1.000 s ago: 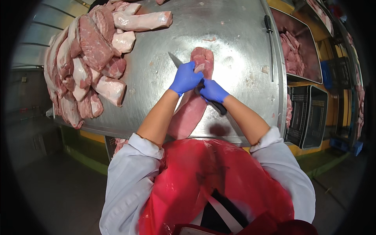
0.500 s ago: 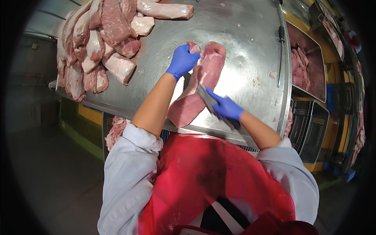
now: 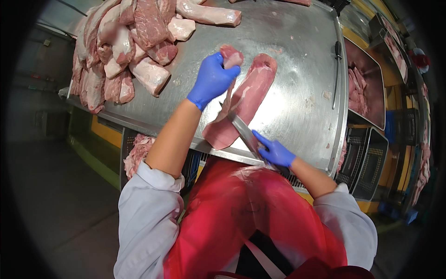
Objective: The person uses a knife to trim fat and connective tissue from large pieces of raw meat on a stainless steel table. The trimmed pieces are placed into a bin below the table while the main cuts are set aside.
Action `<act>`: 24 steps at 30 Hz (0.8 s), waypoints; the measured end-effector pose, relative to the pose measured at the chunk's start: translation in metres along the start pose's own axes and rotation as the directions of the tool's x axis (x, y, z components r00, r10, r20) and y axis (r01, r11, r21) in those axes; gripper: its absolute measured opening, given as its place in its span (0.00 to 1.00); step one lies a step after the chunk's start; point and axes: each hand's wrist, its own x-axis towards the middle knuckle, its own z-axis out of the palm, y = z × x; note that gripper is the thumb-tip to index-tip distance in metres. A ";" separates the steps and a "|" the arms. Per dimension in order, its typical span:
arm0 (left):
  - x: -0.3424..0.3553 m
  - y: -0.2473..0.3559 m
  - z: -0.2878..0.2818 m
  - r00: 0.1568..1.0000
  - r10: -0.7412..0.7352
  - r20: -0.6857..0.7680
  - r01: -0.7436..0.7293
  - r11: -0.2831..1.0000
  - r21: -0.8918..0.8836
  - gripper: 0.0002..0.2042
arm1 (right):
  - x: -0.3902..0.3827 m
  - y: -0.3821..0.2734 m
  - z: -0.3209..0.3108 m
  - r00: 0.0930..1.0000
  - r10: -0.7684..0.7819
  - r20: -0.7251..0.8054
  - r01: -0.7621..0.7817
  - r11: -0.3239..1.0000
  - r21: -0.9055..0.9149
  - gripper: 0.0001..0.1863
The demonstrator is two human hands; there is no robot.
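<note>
Since half a second ago, the left hand in a blue glove (image 3: 212, 79) has lifted a narrow strip of pale pink meat (image 3: 229, 76) higher off the long pink slab of raw meat (image 3: 244, 102), so the strip now stands clear of the slab's far left end. A second ago that hand lay flat on the slab beside the knife. The right hand in a blue glove (image 3: 274, 151) has drawn back toward the near edge of the steel tabletop (image 3: 297, 60), and the steel-bladed knife (image 3: 244, 130) now lies with its tip at the slab's near end, where the strip joins it.

The left hand's fingers are clamped on the strip's upper end. The right hand's fingers are closed round the knife's handle, the forefinger stretched along the blade's back. The slab lies slantwise in the middle of the tabletop, its near end close to the front edge and its far end pointing right and away.

A heap of raw pink and white meat cuts (image 3: 123, 44) fills the far left of the tabletop, well apart from the slab. A thin dark rod-like tool (image 3: 336, 74) lies near the right edge. Beyond it, to the right, a metal tray of meat pieces (image 3: 360, 93) sits lower down. The person wears a red apron (image 3: 251, 218) over white sleeves.
</note>
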 end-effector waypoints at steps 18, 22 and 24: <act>-0.206 0.055 -0.188 0.893 0.143 -0.427 -0.239 0.955 -0.179 0.26 | 0.142 -0.097 0.107 1.000 -0.003 -0.022 -0.002 0.969 -0.246 0.38; -0.285 0.040 -0.303 0.795 0.207 -0.570 -0.291 0.955 -0.059 0.31 | 0.067 -0.134 0.085 0.986 0.148 0.070 -0.144 0.987 -0.066 0.37; -0.337 0.032 -0.345 0.798 0.158 -0.581 -0.213 0.977 -0.026 0.34 | 0.076 -0.115 0.049 0.974 0.208 -0.089 -0.211 0.977 -0.027 0.38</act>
